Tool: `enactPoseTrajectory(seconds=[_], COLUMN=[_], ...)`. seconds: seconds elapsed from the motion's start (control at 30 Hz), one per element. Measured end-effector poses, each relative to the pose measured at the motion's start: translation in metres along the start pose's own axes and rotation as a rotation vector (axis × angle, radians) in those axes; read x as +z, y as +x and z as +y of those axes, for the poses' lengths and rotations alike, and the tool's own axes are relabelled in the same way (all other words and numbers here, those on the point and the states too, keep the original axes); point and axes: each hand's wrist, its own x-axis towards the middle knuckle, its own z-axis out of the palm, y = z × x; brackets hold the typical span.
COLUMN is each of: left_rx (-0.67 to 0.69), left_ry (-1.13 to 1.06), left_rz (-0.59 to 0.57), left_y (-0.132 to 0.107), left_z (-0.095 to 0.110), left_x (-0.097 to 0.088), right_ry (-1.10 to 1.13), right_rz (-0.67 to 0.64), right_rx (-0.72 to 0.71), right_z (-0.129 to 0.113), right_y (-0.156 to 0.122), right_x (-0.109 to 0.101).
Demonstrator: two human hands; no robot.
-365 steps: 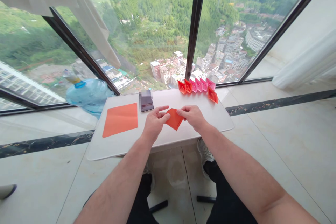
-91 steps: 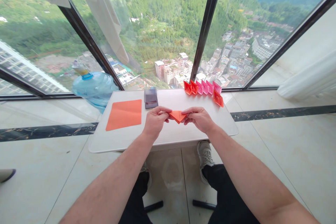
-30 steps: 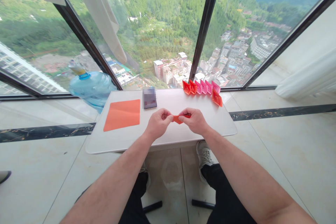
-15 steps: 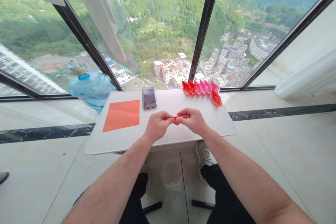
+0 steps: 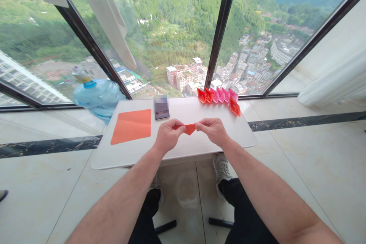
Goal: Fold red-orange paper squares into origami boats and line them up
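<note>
Between my hands, over the front part of the white table (image 5: pixel 131 155), is a small folded piece of orange-red paper (image 5: pixel 190 129) with a point hanging downward. My left hand (image 5: pixel 169 134) pinches its left end between thumb and fingers. Its right end is pinched by my right hand (image 5: pixel 213 131). The fingers cover both ends of the paper. To the left lies a flat orange sheet of paper (image 5: pixel 132 126). Several folded paper boats in red and pink stand in a row at the back right, among them a pink boat (image 5: pixel 220 94); one orange-red boat (image 5: pixel 235 107) sits in front of them.
A phone-like dark device (image 5: pixel 162 109) stands at the table's back edge, partly blurred out. Left of the table is a large blue water bottle (image 5: pixel 98 97). Tall windows with dark frames (image 5: pixel 221 30) rise behind. My shoe (image 5: pixel 222 169) is under the table's front edge.
My hands have moved slightly apart along the folded paper, so more of its middle and its downward point shows. Both hands still pinch it.
</note>
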Motion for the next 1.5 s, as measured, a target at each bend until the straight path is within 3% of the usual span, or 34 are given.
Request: enactPoseTrajectory(seconds=[0.3,0.77,1.1,1.33,1.5], left_rx=[-0.073,0.002,-0.142,-0.280,-0.261], left_ry=[-0.152,0.053,-0.192,-0.502,-0.439], left_rz=[-0.060,-0.139,-0.074,-0.001,-0.025], left_y=[-0.004,-0.008,-0.003,0.002,-0.001], left_z=[-0.003,-0.003,-0.002,-0.008,-0.005], left_x=[0.007,0.012,0.012,0.016,0.021], right_ry=[-0.022,-0.256,-0.068,0.160,0.127], right_rz=[-0.031,-0.052,-0.030,0.051,0.014], right_rx=[-0.008,-0.005,0.085,0.148,0.127], right_z=[0.000,0.002,0.006,0.003,0.000], right_y=[-0.003,-0.001,0.002,0.003,0.001], right_x=[0.003,0.004,0.005,0.008,0.011])
